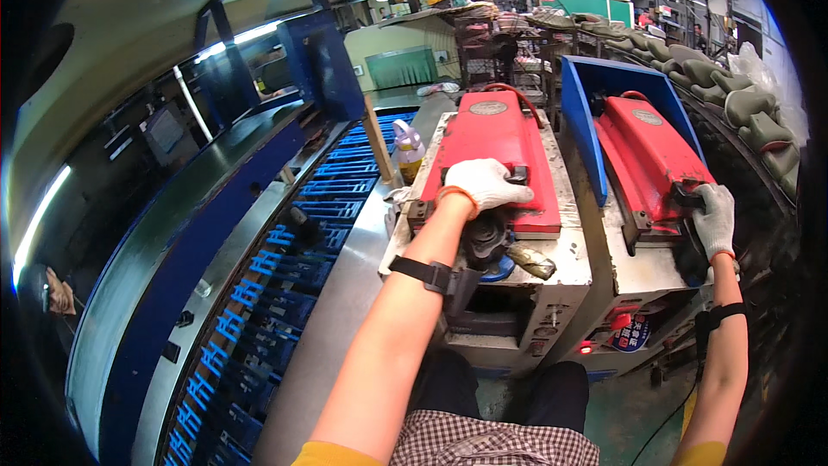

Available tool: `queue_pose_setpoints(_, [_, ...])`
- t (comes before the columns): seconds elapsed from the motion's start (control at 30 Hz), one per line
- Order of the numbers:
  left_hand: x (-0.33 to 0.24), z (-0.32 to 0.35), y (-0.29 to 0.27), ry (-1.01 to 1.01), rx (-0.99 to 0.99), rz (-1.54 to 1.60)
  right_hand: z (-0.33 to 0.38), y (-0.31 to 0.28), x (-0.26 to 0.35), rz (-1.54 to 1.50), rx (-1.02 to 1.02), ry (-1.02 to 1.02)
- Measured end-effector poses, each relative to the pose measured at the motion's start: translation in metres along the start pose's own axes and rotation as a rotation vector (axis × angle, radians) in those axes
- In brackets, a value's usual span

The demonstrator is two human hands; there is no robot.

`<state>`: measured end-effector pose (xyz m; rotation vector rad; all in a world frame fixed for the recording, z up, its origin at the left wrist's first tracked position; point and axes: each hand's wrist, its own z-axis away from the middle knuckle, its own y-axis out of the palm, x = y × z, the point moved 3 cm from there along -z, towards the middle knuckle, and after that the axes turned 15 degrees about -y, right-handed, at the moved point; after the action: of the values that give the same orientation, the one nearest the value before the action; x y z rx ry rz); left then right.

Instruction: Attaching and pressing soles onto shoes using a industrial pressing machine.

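Two press machines side by side, centre and right of frame, each with a red hinged lid. Left hand (485,185), white-gloved, clenched over the black handle (516,175) at the near end of the left red lid (493,142), lid lying flat and closed. Right hand (715,219), gloved likewise, gripping the handle (687,198) of the right red lid (649,151), lid tilted within a blue tray-like guard (586,112). Dark moulded part (486,237) and a brass-coloured fitting (530,261) just below the left lid, at the machine's front. Risks, judged: pinched fingertips if either lid drops while a hand sits near the edge; glove fabric caught at the hinge or latch; a wrist strap (423,273) snagging on the front fittings; possible heat from the presses, not confirmable. Containers: clear plastic bottle (409,151) with pale cap, upper centre, standing just left of the left machine, yellowish liquid in the lower part; blue guard holding only the right lid. Row of grey-green shoe forms (733,91) along the upper right. Blue ribbed conveyor (259,293) at lower left, steel counter (345,293) edge beside it.
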<state>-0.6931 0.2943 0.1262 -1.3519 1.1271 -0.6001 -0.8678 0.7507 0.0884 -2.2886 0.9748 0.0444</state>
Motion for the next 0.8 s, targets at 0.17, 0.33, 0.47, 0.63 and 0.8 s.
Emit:
queue_pose_setpoints(0.17, [-0.005,0.001,-0.002,-0.079,0.134,-0.039,0.006,0.01,-0.006,-0.03,0.0,0.014])
queue_pose_setpoints(0.33, [-0.001,0.0,0.002,-0.061,0.059,-0.048,0.007,0.012,-0.006,-0.052,-0.018,0.0])
queue_pose_setpoints(0.47, [0.002,0.002,0.002,-0.07,0.065,-0.047,0.012,0.021,-0.013,-0.065,-0.022,0.014])
queue_pose_setpoints(0.63, [-0.002,0.001,0.004,-0.043,0.032,-0.022,0.022,0.029,-0.03,-0.087,-0.042,0.003])
queue_pose_setpoints(0.8, [-0.005,0.005,0.0,-0.067,0.05,-0.006,0.029,0.037,-0.044,-0.117,-0.01,0.0])
